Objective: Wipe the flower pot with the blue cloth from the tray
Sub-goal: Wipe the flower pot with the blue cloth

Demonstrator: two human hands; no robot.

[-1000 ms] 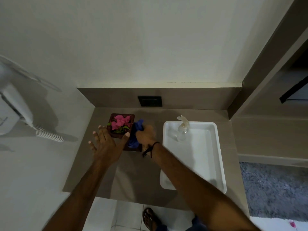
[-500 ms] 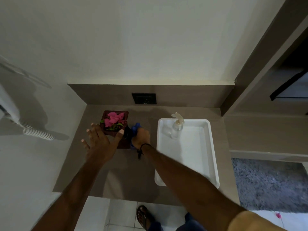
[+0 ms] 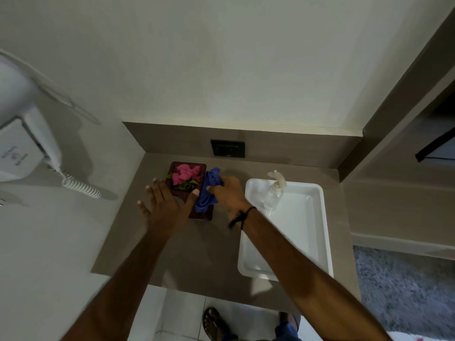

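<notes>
A dark brown square flower pot (image 3: 202, 214) with pink flowers (image 3: 186, 175) stands on the grey counter near the back wall. My left hand (image 3: 164, 205) rests against its near left side, fingers spread and thumb on the front rim. My right hand (image 3: 227, 191) presses a bunched blue cloth (image 3: 206, 193) against the pot's right side. The white tray (image 3: 320, 232) lies to the right of the pot.
A clear pump bottle (image 3: 273, 191) stands in the tray's far left corner. A dark wall socket (image 3: 227, 148) sits behind the pot. A white wall-mounted dryer with a coiled cord (image 3: 81, 187) hangs at left. The counter edge (image 3: 187, 290) is near my sandalled foot (image 3: 216, 323).
The blue cloth in my right hand has shifted along the pot's right side, now draping lower. My left hand has stayed on the pot. The head camera has moved slightly.
</notes>
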